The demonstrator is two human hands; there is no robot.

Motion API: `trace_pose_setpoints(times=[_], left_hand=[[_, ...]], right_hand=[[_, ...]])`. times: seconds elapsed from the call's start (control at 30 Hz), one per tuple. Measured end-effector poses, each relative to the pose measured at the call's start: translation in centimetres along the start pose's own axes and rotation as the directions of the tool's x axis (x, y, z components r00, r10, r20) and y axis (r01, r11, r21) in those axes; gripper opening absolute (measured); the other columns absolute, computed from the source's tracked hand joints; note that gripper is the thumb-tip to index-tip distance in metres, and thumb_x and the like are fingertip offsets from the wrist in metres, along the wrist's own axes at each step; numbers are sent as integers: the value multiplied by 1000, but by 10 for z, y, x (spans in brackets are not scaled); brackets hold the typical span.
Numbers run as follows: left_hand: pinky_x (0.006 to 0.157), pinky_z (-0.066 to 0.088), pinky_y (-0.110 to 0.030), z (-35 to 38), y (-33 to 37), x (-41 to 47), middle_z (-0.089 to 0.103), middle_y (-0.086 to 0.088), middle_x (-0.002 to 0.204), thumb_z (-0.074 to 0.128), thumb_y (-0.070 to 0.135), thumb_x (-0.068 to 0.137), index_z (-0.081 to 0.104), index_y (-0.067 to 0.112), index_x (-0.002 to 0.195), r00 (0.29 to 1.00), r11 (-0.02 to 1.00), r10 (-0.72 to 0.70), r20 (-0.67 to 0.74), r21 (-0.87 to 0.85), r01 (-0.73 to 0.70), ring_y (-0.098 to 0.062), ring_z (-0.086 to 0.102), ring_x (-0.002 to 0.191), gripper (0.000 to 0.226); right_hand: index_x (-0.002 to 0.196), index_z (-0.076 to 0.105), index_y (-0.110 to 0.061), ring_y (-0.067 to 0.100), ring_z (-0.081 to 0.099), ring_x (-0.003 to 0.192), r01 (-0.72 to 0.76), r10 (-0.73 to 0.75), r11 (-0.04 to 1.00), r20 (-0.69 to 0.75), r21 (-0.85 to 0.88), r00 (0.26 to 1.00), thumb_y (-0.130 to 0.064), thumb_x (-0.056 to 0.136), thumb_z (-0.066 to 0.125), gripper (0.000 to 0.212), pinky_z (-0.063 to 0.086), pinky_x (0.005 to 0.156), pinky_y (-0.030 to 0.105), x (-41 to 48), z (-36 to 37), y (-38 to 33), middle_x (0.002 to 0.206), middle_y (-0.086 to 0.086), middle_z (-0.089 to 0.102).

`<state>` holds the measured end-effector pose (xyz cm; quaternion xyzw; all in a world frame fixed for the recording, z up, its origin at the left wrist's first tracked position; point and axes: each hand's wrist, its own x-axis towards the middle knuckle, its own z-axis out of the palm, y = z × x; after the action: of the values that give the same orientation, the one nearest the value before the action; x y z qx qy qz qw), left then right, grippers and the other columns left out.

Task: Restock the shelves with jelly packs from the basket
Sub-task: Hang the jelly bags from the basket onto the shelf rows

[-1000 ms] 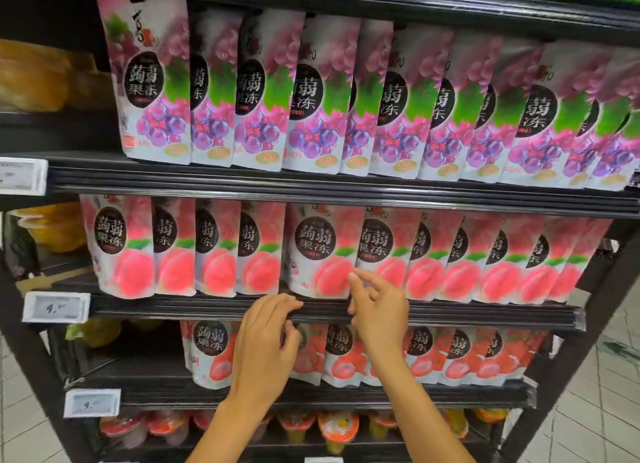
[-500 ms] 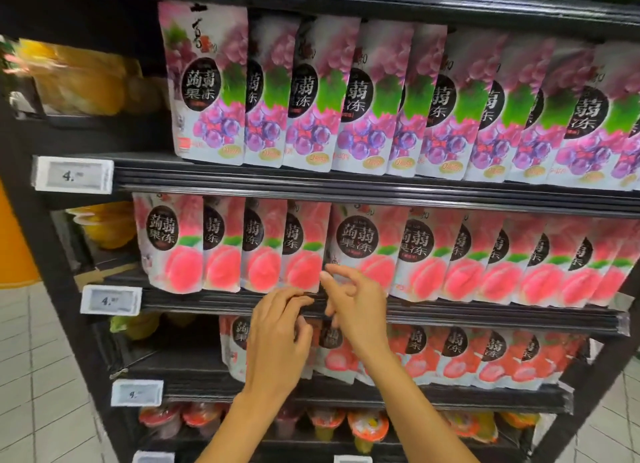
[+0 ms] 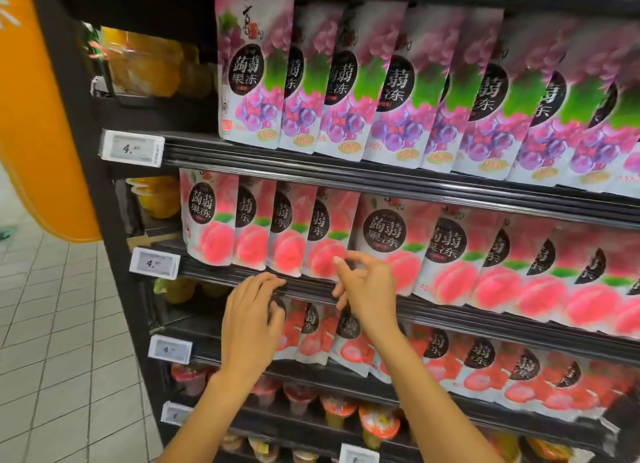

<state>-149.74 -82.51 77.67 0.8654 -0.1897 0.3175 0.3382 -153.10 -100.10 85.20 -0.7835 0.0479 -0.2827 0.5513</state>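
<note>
Black shelf rack [image 3: 194, 156]: grape jelly packs [image 3: 254, 71] line the top tier, peach packs [image 3: 384, 241] stand just below, redder packs [image 3: 485, 362] under those, fruit cups [image 3: 337, 410] lowest, price tags [image 3: 131, 148] clipped along the left edge.

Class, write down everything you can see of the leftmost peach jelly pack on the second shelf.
The leftmost peach jelly pack is a glossy, soft-looking pouch, pink above and whitish below, printed with a round black label bearing white characters, a green leaf and a large pink peach. It stands upright on the dark shelf at the left end of its row, overlapping the left edge of the next pack. Neither the left hand nor the right hand touches it.
</note>
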Motion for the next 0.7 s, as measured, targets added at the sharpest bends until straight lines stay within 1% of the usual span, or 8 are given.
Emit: trace_pose_setpoints(times=[0.07,0.13,0.2,0.37,0.5,0.53,0.6,0.7], left_hand=[[107,35,-32,-3,-11,2,56,4,125,63,3,82,61,20,123,1000,999,26,16,41,-27,-17,49,120,44],[107,37,-37,-3,-24,4,54,2,124,64,3,80,59,20,125,992,985,122,42,114,-126,-20,49,117,48],[106,37,-37,-2,-36,7,51,1,125,64,6,79,56,21,127,976,962,207,66,169,-216,-21,48,116,51],[97,39,-36,2,-56,13,52,-4,123,48,21,92,56,20,128,932,910,357,59,202,-361,-23,50,109,36],[96,43,-37,-5,-68,20,58,-7,123,52,19,91,61,21,129,882,867,466,71,159,-471,-24,52,112,39],[97,44,-37,-8,-70,23,59,-6,123,57,17,90,61,22,130,876,866,474,87,135,-482,-23,52,113,40],[94,46,-35,-15,-71,29,60,-2,121,66,11,85,63,22,127,868,868,484,111,67,-492,-21,54,112,44],[85,48,-30,-24,-77,37,61,0,111,67,8,84,69,16,113,866,871,490,98,-16,-491,-17,57,103,30]], right_hand=[[99,69,-18,13,57,37,-15,13,999,-55,-29,998,-24,96,60,11,48,47,18,2,4,-1,49,2,65],[99,70,-16,12,56,36,-30,25,999,-109,-42,994,-24,97,58,14,48,48,21,2,2,3,48,0,64],[102,69,-17,11,56,36,-22,11,997,-142,-74,990,-26,98,57,16,47,49,23,0,-4,7,48,-2,64],[101,70,-22,10,56,36,-37,-7,986,-262,-163,965,-32,97,57,17,51,52,32,-7,-13,14,50,-5,65],[102,61,-30,14,60,46,14,-101,982,-467,-186,879,-35,95,59,9,48,55,34,-14,9,5,50,-2,62],[100,59,-31,15,60,49,34,-127,979,-460,-203,879,-36,94,59,8,47,55,33,-16,20,1,51,-1,61],[104,59,-32,16,62,52,37,-108,976,-333,-213,937,-43,94,58,15,49,58,34,-15,44,-7,53,0,63],[110,63,-26,15,62,48,-7,-37,972,-182,-234,983,-43,94,59,24,55,59,38,-8,73,-14,52,-2,66]])
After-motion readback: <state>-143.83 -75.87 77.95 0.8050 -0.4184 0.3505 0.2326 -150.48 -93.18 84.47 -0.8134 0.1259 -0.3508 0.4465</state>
